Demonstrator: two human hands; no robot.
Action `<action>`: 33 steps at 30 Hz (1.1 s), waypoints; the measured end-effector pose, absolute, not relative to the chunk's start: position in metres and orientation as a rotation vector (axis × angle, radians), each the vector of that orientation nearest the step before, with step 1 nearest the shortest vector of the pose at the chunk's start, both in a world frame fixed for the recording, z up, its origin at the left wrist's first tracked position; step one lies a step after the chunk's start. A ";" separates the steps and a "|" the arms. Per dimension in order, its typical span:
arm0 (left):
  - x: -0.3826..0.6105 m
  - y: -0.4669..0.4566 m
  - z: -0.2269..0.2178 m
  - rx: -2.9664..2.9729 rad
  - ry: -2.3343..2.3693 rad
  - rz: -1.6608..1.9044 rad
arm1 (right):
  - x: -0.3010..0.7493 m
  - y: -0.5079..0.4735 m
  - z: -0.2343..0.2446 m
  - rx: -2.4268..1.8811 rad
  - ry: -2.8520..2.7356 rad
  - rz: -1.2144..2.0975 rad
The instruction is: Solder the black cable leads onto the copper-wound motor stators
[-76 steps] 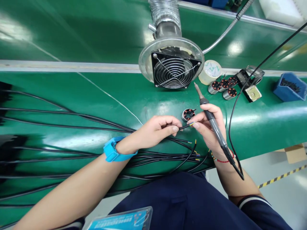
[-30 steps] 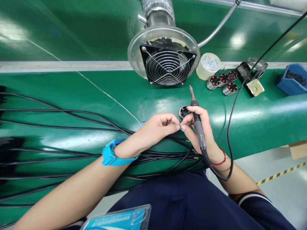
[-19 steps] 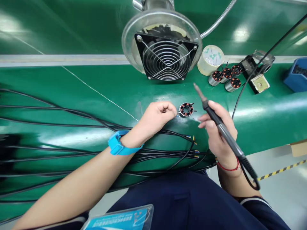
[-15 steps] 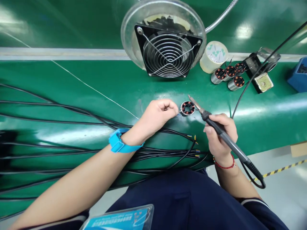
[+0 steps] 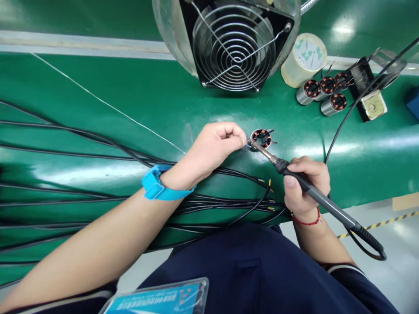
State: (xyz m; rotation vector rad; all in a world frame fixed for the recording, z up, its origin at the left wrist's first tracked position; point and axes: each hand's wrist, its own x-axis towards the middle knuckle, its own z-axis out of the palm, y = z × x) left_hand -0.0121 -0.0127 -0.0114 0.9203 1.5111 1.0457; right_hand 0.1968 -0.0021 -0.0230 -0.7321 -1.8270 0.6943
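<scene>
My right hand point(image 5: 307, 185) grips a soldering iron point(image 5: 334, 209) by its dark grey handle. The iron's tip reaches the left edge of a small ring-shaped motor stator point(image 5: 267, 140) with copper windings, lying on the green bench. My left hand point(image 5: 218, 146) is closed in a pinch just left of the stator. A thin silvery solder wire point(image 5: 111, 106) runs from the upper left to behind this hand, apparently into its fingers. A bit of blue wire shows near the fingertips; its exact contact is hidden. Short dark leads stick out on the stator's right.
A fan point(image 5: 235, 52) with a wire guard stands behind the hands. At back right are a tape roll point(image 5: 304, 61), several metal cylinders with copper windings point(image 5: 333, 104) and an iron stand with sponge point(image 5: 373, 107). Black cables point(image 5: 98, 200) with bared coloured ends cross the left side and front.
The soldering iron's tip has moved from above the stator down to its left edge, by my left fingertips. My left hand keeps its pinch. The whole view has shifted slightly.
</scene>
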 end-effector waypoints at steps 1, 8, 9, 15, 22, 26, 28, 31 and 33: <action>-0.012 -0.013 -0.011 0.919 1.515 1.045 | 0.196 -0.002 -0.023 -0.722 -1.825 0.705; -0.011 -0.011 -0.011 0.896 1.490 1.061 | 0.196 -0.001 -0.024 -0.711 -1.828 0.707; -0.011 -0.011 -0.011 0.893 1.489 1.061 | 0.196 -0.002 -0.024 -0.708 -1.834 0.701; -0.011 -0.012 -0.011 0.887 1.476 1.079 | 0.199 -0.001 -0.027 -0.713 -1.751 0.715; -0.011 -0.012 -0.011 0.834 1.462 1.092 | 0.202 0.009 -0.019 -0.696 -1.988 0.585; -0.012 -0.011 -0.010 0.807 1.460 1.084 | 0.198 0.018 0.004 -0.730 -2.103 0.721; -0.012 -0.012 -0.010 0.802 1.460 1.091 | 0.193 0.023 0.013 -0.764 -2.178 0.773; -0.012 -0.012 -0.011 0.813 1.459 1.104 | 0.185 0.030 0.011 -0.797 -2.278 0.745; -0.013 -0.012 -0.012 0.828 1.449 1.118 | 0.180 0.033 0.001 -0.776 -2.278 0.703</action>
